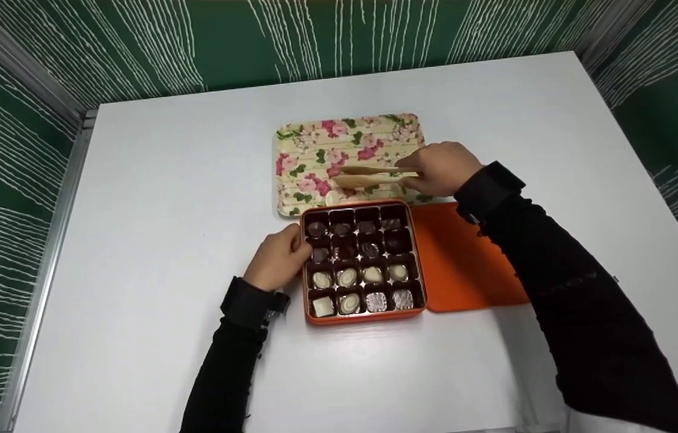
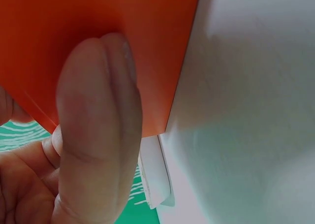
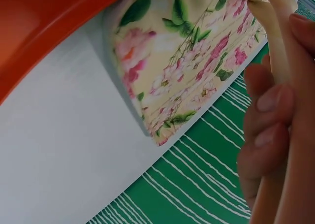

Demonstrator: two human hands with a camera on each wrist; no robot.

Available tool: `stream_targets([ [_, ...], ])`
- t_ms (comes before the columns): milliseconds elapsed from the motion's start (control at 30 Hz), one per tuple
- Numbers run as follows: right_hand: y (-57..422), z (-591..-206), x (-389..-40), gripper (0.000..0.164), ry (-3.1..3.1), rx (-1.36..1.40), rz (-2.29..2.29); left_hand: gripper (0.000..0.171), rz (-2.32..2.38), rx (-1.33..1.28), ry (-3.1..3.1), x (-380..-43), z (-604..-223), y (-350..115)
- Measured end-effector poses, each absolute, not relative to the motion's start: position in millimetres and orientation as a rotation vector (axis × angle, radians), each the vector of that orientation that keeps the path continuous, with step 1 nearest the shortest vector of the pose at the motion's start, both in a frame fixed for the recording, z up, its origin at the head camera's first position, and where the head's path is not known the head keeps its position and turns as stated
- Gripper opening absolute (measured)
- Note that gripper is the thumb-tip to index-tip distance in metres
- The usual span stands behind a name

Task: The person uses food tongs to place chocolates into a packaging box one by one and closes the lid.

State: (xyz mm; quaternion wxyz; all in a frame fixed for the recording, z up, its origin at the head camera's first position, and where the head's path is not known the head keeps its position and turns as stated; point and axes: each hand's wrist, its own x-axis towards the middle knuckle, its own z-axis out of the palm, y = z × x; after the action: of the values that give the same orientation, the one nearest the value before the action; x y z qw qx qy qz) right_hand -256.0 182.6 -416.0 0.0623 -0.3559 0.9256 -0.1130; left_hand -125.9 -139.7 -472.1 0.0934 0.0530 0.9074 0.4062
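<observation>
My right hand (image 1: 444,168) holds a pair of wooden tongs (image 1: 366,180) above the floral tray (image 1: 294,141), their tips pointing left. A small pale round piece (image 1: 332,198), perhaps a chocolate, shows on the tray's near edge below the tips; whether the tongs touch it I cannot tell. My left hand (image 1: 276,258) grips the left side of an orange box (image 1: 363,320), thumb at the rim. In the left wrist view, a finger (image 2: 98,130) presses the box's orange wall (image 2: 157,76). Dark chocolates (image 1: 342,228) fill the box's far rows, white chocolates (image 1: 347,276) the near ones.
A flat orange lid (image 1: 471,264) lies against the box's right side, partly under my right forearm. The tray sits just behind the box on the white table (image 1: 164,198). Green walls with white streaks (image 1: 237,45) stand behind and at both sides.
</observation>
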Motion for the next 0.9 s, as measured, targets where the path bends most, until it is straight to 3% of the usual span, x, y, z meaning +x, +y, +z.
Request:
stream_targets([
  [367, 220.7, -387.2, -226.4, 0.032, 2.819, -1.167, -0.482, 0.017, 1.208, 0.185, 2.705, -125.2, -470.9, -140.0],
  [900, 239.9, -367.8, -117.5, 0.033, 2.573, -1.507, -0.440, 0.017, 1.194, 0.167, 2.711, -124.3, -470.8, -138.6],
])
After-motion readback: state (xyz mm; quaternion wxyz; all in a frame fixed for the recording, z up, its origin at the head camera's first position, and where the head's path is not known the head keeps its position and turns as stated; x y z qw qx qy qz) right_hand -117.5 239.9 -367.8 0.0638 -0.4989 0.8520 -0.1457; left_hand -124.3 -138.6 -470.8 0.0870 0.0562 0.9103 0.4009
